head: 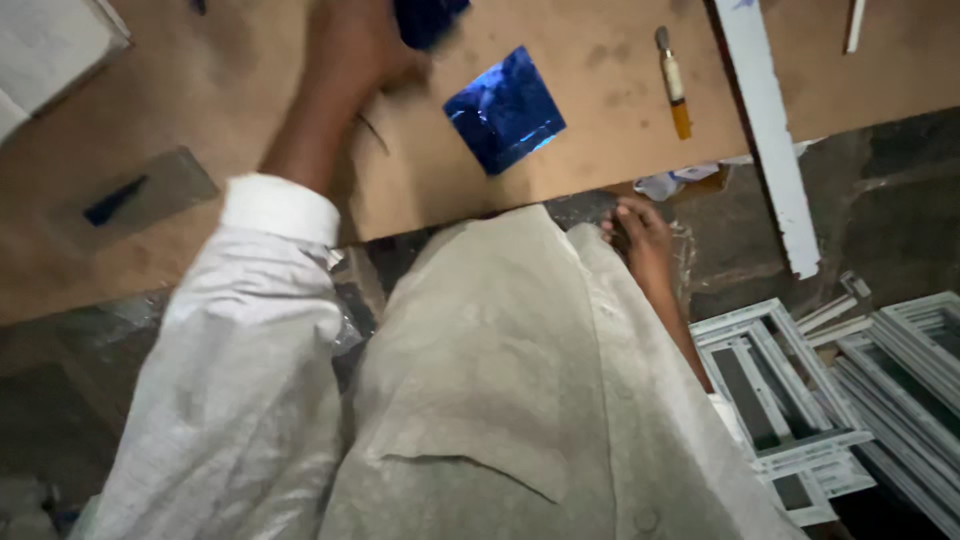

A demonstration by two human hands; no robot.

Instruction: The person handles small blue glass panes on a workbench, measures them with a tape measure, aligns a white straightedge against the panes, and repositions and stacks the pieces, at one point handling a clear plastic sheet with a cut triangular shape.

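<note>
Head view, looking down the person's front at a brown board bench (250,110). Far left, a white box corner (50,45) sits on the bench; below it a grey plate with a dark slot (140,195). Left hand (355,45) reaches out over the board in a white sleeve (250,340), fingers closed on a dark blue piece (428,18) at the top edge — blurred, so I can't tell how tight the grip is. Just right of that hand, a square blue reflective sheet (505,110) lies flat on the board, turned corner-on, not touching the hand. Further right, a small tool with a pale handle and yellow end (674,85) lies on the board, then a long white strip (765,130) runs over the bench edge. Right hand (640,240) rests below the bench edge against the grey shirt (520,380), fingers loosely curled and holding nothing. Bottom right — stacked white window frames (800,390) on the dark floor.
</note>
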